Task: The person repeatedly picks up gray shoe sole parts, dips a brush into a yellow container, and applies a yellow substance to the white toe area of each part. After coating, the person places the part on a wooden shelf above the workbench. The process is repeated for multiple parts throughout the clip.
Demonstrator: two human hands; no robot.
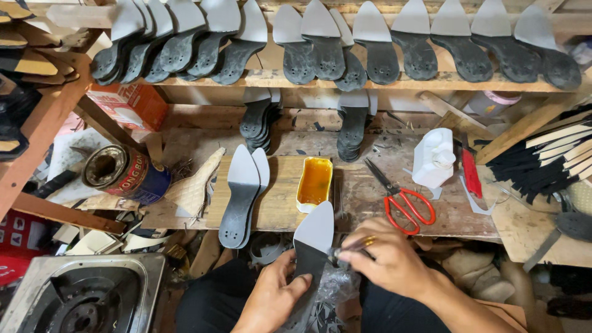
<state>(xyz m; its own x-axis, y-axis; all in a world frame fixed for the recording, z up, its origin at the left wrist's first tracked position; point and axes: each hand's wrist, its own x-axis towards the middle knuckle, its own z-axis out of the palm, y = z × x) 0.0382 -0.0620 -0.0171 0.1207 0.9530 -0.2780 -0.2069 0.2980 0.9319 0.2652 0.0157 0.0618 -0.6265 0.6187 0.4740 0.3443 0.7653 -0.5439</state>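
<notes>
My left hand [275, 291] grips the dark lower end of a shoe insole [313, 240], which has a grey pointed toe and stands tilted toward the bench. My right hand [385, 259], with a gold ring, is closed on a thin dark brush [345, 250] whose tip touches the insole's right edge. Just beyond the insole sits a small rectangular tub of amber glue [314, 182]. Two more insoles [242, 194] lie stacked on the wooden board left of the tub.
Red-handled scissors [402, 200], a white plastic bottle [433, 158] and a red knife [471, 174] lie to the right. A tin can [123, 172] lies on its side at left. Rows of insoles [345, 43] lean on the upper shelf. A gas stove [80, 296] sits bottom left.
</notes>
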